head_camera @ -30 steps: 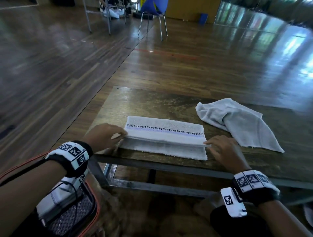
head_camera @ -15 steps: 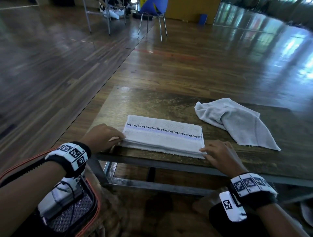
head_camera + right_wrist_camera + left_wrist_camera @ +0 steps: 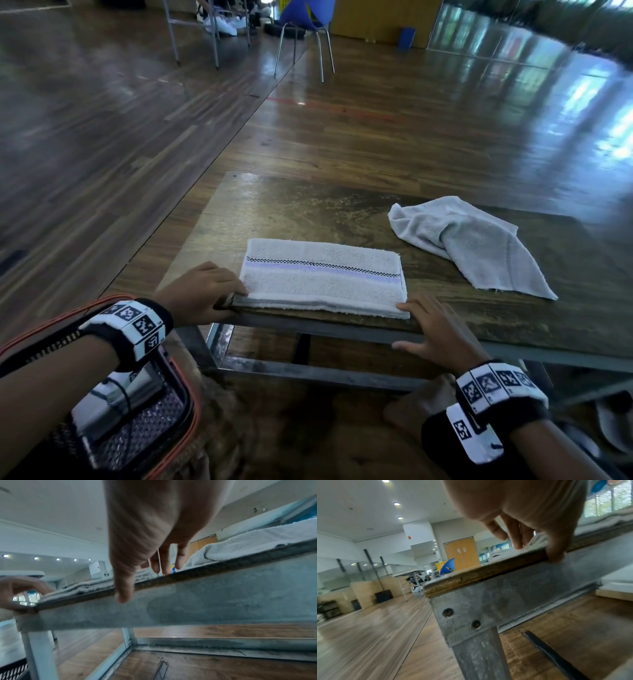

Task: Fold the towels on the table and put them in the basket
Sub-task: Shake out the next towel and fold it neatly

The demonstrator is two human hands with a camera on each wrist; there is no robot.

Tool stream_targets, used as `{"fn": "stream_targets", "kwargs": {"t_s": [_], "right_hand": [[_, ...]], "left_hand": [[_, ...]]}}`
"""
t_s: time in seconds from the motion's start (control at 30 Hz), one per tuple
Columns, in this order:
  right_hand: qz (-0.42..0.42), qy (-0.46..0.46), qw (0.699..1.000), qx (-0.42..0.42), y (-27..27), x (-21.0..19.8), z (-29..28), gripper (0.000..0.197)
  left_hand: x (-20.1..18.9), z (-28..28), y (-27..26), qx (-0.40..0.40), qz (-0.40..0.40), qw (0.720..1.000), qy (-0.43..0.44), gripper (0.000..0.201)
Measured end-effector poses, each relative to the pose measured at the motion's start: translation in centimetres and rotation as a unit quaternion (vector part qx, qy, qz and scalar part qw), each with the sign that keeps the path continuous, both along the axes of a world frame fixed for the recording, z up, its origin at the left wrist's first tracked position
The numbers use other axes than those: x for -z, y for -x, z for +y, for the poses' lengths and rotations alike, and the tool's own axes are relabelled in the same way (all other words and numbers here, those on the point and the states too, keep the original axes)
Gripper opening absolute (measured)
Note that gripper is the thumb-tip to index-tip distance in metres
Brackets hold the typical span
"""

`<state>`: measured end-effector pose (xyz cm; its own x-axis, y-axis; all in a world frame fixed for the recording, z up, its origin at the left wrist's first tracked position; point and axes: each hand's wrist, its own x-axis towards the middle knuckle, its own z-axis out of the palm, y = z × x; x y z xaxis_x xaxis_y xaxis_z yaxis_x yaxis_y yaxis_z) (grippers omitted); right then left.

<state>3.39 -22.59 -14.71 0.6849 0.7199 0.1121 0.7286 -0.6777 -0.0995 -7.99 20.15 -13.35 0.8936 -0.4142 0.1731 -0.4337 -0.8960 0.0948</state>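
Note:
A folded white towel (image 3: pixel 323 277) with a blue and black stripe lies flat along the near edge of the table (image 3: pixel 301 212). My left hand (image 3: pixel 205 291) sits at its near left corner, with fingertips (image 3: pixel 518 545) touching the towel (image 3: pixel 501 553) and the thumb against the table edge. My right hand (image 3: pixel 435 329) rests at the near right corner, fingers straight on the table edge and thumb (image 3: pixel 123 596) hanging over the frame. A crumpled grey towel (image 3: pixel 479 246) lies at the right. The basket (image 3: pixel 171 428) stands on the floor at lower left, under my left forearm.
A folded towel (image 3: pixel 113 394) lies inside the mesh basket, which has an orange rim. The table stands on a metal frame (image 3: pixel 223 595) with a lower crossbar (image 3: pixel 308 373). A blue chair (image 3: pixel 305 20) stands far back on the wooden floor.
The raised near layer of the striped towel has been laid flat. Both hands have slid back to the towel's near corners, and the right thumb now hangs over the table edge.

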Motion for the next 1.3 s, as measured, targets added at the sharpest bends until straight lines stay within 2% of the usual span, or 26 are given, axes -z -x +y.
{"fn": "stream_targets", "kwargs": {"t_s": [0.03, 0.13, 0.2, 0.27, 0.33, 0.4, 0.47, 0.53, 0.6, 0.7, 0.83, 0.9, 1.0, 1.1, 1.13, 1.2, 1.27, 1.3], "right_hand": [[-0.01, 0.007, 1.0, 0.0, 0.4, 0.3, -0.1, 0.06], [-0.062, -0.012, 0.998, -0.003, 1.4, 0.8, -0.1, 0.044], [-0.064, -0.06, 0.996, -0.003, 1.9, 0.7, -0.1, 0.033], [-0.024, -0.13, 0.991, 0.003, 2.0, 0.2, -0.4, 0.027], [0.021, -0.209, 0.978, 0.013, 1.8, -0.9, -0.6, 0.026], [0.104, -0.302, 0.947, 0.037, 1.3, -2.6, -0.9, 0.026], [0.209, -0.395, 0.892, 0.06, 0.9, -4.7, -1.2, 0.021], [0.26, -0.463, 0.844, 0.078, 0.4, -6.3, -1.4, 0.017], [0.285, -0.481, 0.823, 0.103, -0.4, -6.9, -1.2, 0.023], [0.306, -0.431, 0.838, 0.137, -1.9, -6.4, -0.1, 0.014], [0.303, -0.318, 0.88, 0.18, -4.7, -5.0, 1.4, 0.011], [0.29, -0.292, 0.89, 0.195, -6.1, -4.3, 2.2, 0.013], [0.272, -0.305, 0.885, 0.224, -7.7, -3.5, 3.5, 0.018], [0.19, -0.351, 0.867, 0.298, -8.2, -3.4, 5.1, 0.025], [0.135, -0.345, 0.874, 0.314, -8.0, -3.4, 5.8, 0.025], [0.046, -0.309, 0.906, 0.287, -6.9, -3.5, 7.6, 0.023], [0.015, -0.254, 0.944, 0.209, -5.1, -3.2, 9.8, 0.022], [0.013, -0.223, 0.96, 0.167, -4.2, -2.9, 10.7, 0.023]], "left_hand": [[0.1, -0.2, 0.3, 0.015, -0.008, 1.0, 0.002, 0.025], [0.6, -0.6, 1.3, 0.035, -0.041, 0.998, 0.04, 0.05], [0.5, -0.9, 1.9, 0.02, -0.047, 0.996, 0.075, 0.042], [0.1, -1.0, 2.1, -0.005, -0.062, 0.992, 0.114, 0.027], [-0.8, -1.2, 2.0, -0.031, -0.072, 0.981, 0.177, 0.025], [-2.2, -1.3, 1.8, -0.058, -0.058, 0.963, 0.257, 0.024], [-4.0, -1.1, 1.5, -0.078, 0.004, 0.938, 0.338, 0.018], [-5.7, -0.7, 1.4, -0.085, 0.106, 0.9, 0.414, 0.012], [-6.6, -0.7, 1.3, -0.1, 0.141, 0.863, 0.474, 0.007], [-6.5, -1.0, 0.2, -0.151, 0.148, 0.836, 0.506, 0.013], [-4.5, -0.8, -1.9, -0.231, 0.178, 0.851, 0.436, 0.012], [-3.3, -0.8, -3.1, -0.264, 0.171, 0.856, 0.41, 0.008], [-2.4, -1.2, -5.3, -0.313, 0.102, 0.855, 0.402, 0.009], [-2.2, -2.3, -7.0, -0.375, -0.008, 0.819, 0.435, 0.029], [-2.1, -3.0, -7.2, -0.382, -0.044, 0.826, 0.411, 0.033], [-1.6, -5.1, -7.4, -0.338, -0.073, 0.882, 0.321, 0.037], [-0.7, -7.9, -7.6, -0.235, -0.033, 0.949, 0.208, 0.04], [-0.1, -9.4, -7.7, -0.192, -0.005, 0.969, 0.154, 0.04]]}}
